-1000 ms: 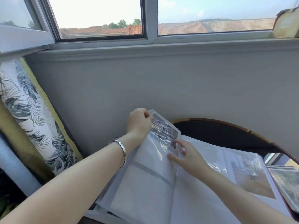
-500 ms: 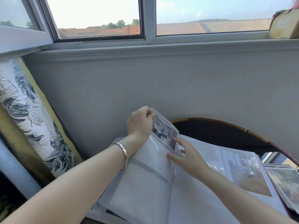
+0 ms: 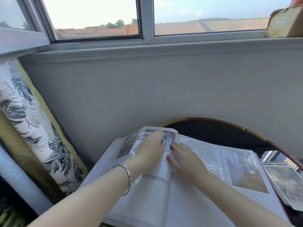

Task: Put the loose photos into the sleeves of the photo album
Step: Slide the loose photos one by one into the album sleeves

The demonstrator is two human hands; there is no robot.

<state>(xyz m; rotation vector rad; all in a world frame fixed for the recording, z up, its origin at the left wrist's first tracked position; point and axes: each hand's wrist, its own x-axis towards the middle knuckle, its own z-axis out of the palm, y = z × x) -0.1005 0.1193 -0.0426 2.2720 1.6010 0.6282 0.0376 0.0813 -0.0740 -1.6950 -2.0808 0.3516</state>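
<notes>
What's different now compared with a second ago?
The left hand released the top corner of the page and now presses flat on the sleeved photo; the page dropped from raised to nearly flat. The right hand stays on the album; loose photos unmoved.

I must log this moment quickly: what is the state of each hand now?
Left hand: open, fingers flat on the sleeved photo.
Right hand: open, fingers resting on the album page.
</notes>
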